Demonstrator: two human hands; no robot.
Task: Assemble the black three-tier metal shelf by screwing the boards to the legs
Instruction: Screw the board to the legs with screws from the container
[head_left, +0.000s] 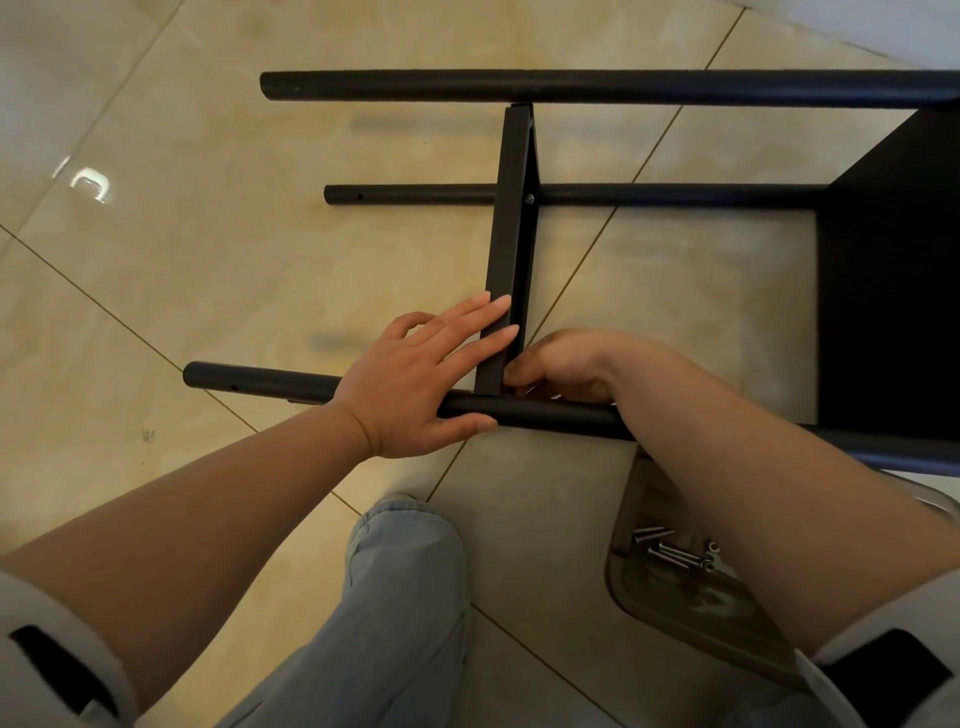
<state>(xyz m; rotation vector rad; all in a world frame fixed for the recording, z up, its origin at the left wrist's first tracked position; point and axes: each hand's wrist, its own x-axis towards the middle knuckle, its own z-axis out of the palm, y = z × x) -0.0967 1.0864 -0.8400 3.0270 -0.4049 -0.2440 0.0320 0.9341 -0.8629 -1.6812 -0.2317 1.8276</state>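
A person's left hand lies flat, fingers apart, bracing the black shelf board against the near leg on the tiled floor. Right hand curls at the joint; its grip is hidden. The board may slip, misaligning the screw.

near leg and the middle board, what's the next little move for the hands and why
Probably keep the left hand pressing the middle board against the near leg while the right hand, curled at that joint, seats a screw. The far side already shows a fixed screw, this corner shows none, and spare screws lie in the tray. Whether its grip holds a screw is hidden.
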